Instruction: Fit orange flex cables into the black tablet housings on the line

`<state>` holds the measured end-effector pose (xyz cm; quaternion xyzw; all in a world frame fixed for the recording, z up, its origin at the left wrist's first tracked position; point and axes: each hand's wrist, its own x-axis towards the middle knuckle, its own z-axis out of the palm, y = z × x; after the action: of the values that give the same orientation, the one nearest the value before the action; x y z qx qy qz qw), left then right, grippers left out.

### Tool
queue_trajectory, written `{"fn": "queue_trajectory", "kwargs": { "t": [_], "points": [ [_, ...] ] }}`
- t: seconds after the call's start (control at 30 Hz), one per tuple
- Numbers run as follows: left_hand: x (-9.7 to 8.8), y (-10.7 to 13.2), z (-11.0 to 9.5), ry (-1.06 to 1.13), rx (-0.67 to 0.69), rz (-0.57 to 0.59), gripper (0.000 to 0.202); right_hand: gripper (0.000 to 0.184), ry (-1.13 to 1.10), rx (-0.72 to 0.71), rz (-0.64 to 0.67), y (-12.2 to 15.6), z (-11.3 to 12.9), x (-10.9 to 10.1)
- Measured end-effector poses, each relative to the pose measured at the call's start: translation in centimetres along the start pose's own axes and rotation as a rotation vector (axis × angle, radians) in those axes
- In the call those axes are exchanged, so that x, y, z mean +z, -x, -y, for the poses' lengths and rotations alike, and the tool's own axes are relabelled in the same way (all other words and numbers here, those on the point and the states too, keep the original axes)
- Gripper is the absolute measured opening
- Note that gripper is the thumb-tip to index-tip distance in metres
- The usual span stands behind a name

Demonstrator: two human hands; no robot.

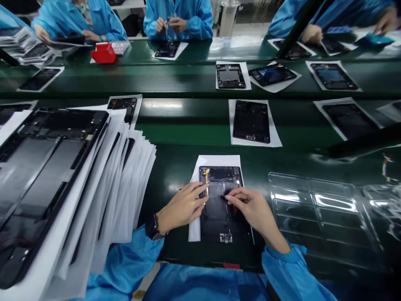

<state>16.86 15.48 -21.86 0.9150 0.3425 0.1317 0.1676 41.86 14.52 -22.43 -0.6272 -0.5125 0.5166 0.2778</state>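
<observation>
A black tablet housing lies on a white sheet in front of me. A gold flex cable runs along its upper left side, and a small circuit board sits near its lower edge. My left hand is open, its fingers spread over the housing's left edge and touching the lower part of the flex cable. Over the middle of the housing, the thumb and fingertips of my right hand are pinched together beside a thin strip. Whatever they grip is too small to make out.
On the left rises a tall stack of tablet housings interleaved with white sheets. A clear plastic tray lies to the right. Beyond, more tablets rest on green conveyor belts, with a red bin. Co-workers in blue sleeves work opposite.
</observation>
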Motion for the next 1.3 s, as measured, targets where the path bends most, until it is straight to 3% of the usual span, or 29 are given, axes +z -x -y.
{"fn": "queue_trajectory", "kwargs": {
  "t": [0.17, 0.3, 0.43, 0.53, 0.77, 0.9, 1.07, 1.2, 1.3],
  "points": [
    [-0.1, 0.2, -0.1, 0.023, 0.002, 0.022, 0.033, 0.037, -0.220, 0.079, -0.020, 0.9, 0.0, 0.4],
    [0.1, 0.3, -0.1, 0.053, -0.005, 0.003, 0.036, 0.028, -0.469, 0.095, 0.200, 1.6, 1.1, 0.3],
    [0.4, 0.5, 0.1, 0.078, 0.015, -0.012, 0.038, 0.029, -0.475, 0.107, 0.377, 2.5, 1.5, 0.2],
    [0.5, 0.5, 0.0, 0.060, 0.010, -0.025, 0.036, 0.035, -0.361, 0.136, 0.352, 2.7, 1.1, 0.3],
    [0.4, 0.4, -1.2, 0.068, 0.027, -0.056, 0.026, 0.037, -0.111, 0.036, 0.092, 2.5, 0.3, 0.3],
    [0.0, 0.5, -0.9, 0.131, 0.025, -0.097, 0.030, 0.027, 0.177, -0.141, 0.035, 2.8, 0.8, 0.9],
    [-0.3, 0.7, 0.5, 0.117, -0.016, -0.082, 0.034, 0.026, 0.766, -0.467, 0.129, 2.4, 2.9, 2.6],
    [-0.2, 0.8, 0.9, 0.152, -0.072, -0.105, 0.035, 0.030, 1.063, -0.552, 0.227, 1.4, 4.3, 4.2],
    [0.0, 0.8, 0.8, 0.157, -0.090, -0.098, 0.057, 0.027, 1.152, -0.564, 0.255, 1.0, 4.7, 4.7]
  ]
}}
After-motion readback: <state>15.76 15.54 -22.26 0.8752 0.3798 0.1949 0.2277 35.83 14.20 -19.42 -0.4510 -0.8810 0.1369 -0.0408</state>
